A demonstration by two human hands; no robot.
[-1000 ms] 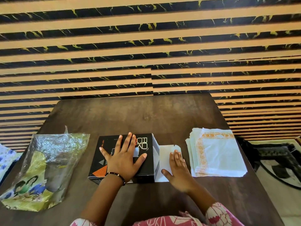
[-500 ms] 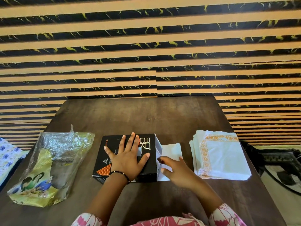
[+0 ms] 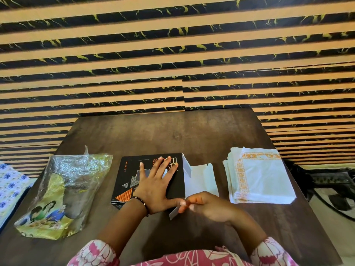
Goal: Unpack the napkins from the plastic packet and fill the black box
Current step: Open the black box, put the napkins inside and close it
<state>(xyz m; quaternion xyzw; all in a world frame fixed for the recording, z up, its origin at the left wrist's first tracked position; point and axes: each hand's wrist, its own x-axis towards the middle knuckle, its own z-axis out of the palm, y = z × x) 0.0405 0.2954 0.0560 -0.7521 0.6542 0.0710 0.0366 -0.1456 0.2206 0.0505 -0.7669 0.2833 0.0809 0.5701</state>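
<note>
Left hand [image 3: 153, 187] lies flat, fingers spread, on the black box [image 3: 130, 175]; right hand [image 3: 209, 205] has a pinch grip on a side flap [image 3: 173, 213] (napkin stack [image 3: 263, 177] just beside, on the worktop [image 3: 172, 135]).

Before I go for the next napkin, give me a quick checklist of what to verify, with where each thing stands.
1. Black box held steady: ok, left hand lies flat on its top.
2. Box end open for loading: ok, white flaps are splayed out on its right side.
3. Right hand free: not ok, its fingers pinch a small white flap or paper piece at the box's near right corner.
4. Napkin stack within reach: ok, it lies right of the box, uncovered.
5. Plastic packet out of the way: ok, left of the box.
6. Room left inside box: cannot tell.
</note>
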